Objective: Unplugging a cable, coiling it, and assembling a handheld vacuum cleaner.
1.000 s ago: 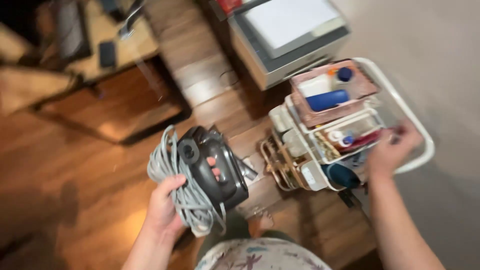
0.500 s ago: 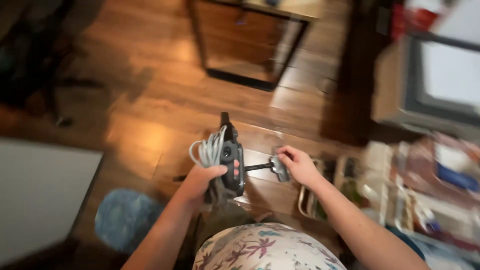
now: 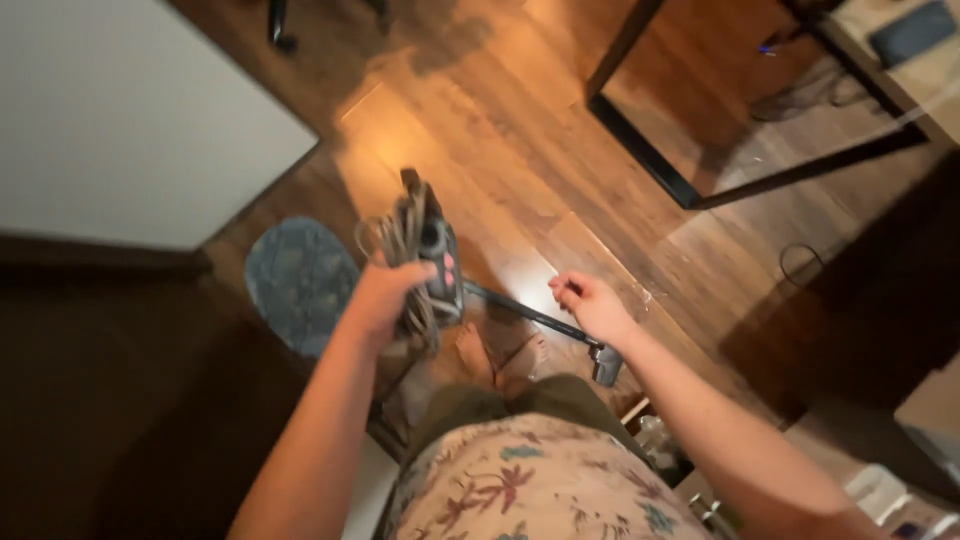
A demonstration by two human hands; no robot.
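The right hand (image 3: 590,305) has let go of the plug (image 3: 607,364), fingers loose; the left hand (image 3: 385,300) still grips the iron (image 3: 437,262) at 12 o'clock.

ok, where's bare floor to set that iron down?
Bare wood floor between the white panel and the black table frame. Crowded near the feet: blue mat, trailing cord, left hand gripping the iron.

Floral-print top (image 3: 530,490), olive trousers (image 3: 520,400), bare arms and feet (image 3: 500,355).
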